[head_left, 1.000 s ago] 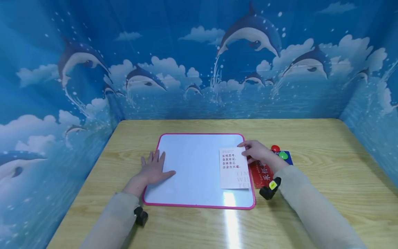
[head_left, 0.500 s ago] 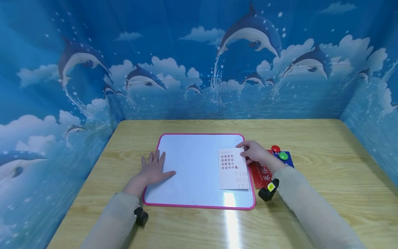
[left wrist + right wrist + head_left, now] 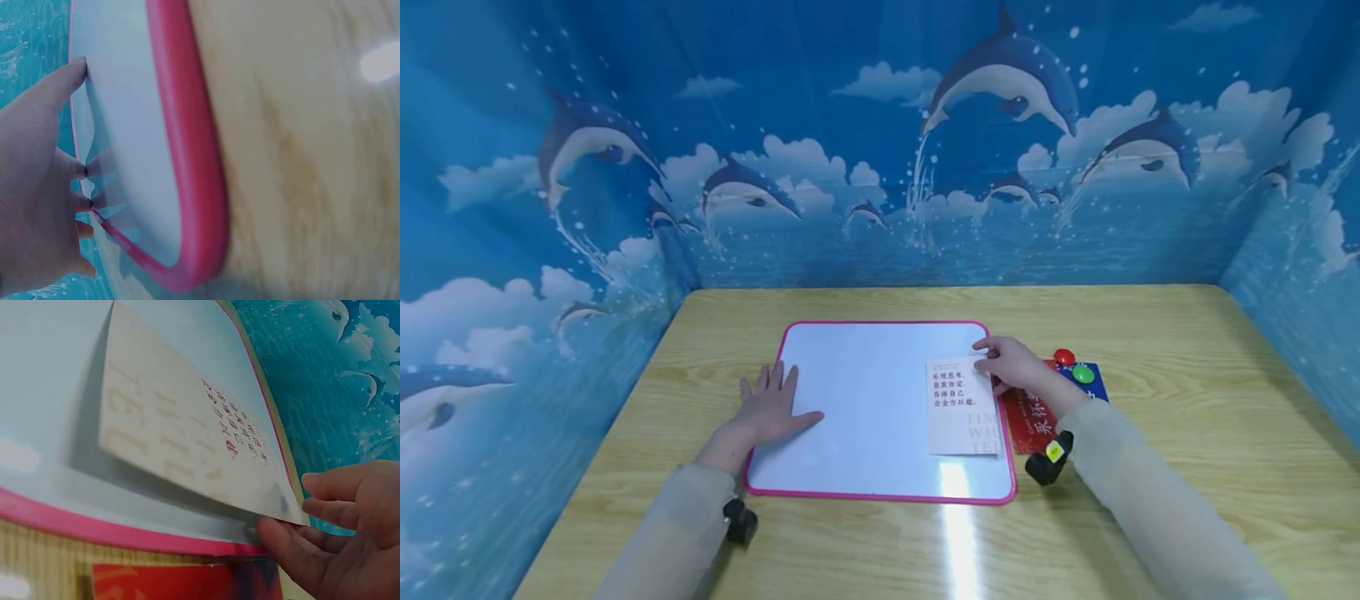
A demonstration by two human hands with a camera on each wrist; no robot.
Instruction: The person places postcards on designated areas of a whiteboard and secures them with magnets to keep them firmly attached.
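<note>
A whiteboard with a pink frame lies flat on the table. My left hand rests on its left side, fingers spread and thumb pointing inward; the left wrist view shows the fingertips at the white surface. Over the board's right side, my right hand pinches a pale card by its upper right edge. The card bears dark red Chinese characters and large faint letters. In the right wrist view its near end stands up off the board and casts a shadow, with my thumb at the edge.
Right of the board lie a red card and a blue card, partly under my right forearm. A red round magnet and a green one are beside them. A dolphin-print curtain encloses the wooden table.
The pale card has shifted slightly left over the board, together with my right hand. My left hand has stayed in place.
</note>
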